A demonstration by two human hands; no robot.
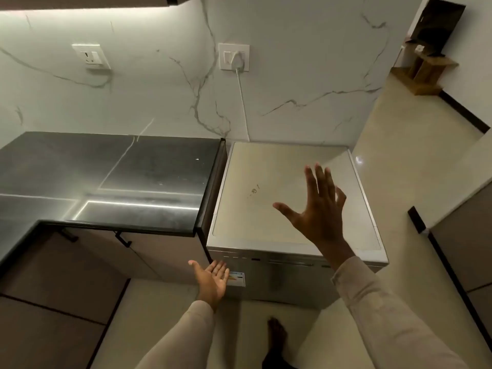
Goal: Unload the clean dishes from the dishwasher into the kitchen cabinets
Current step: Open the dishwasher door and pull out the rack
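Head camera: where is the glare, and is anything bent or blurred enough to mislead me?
In the head view, bright streaks glare off the dark countertop; the wide lens bows its edges; the dishwasher top is evenly lit, without hot spots; the left hand and right hand look slightly soft.

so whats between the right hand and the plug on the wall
Head view: beyond the right hand, only the bare top of the dishwasher, then marble wall with the white cable running down from the plug.

Head camera looks steeply down over dishwasher.
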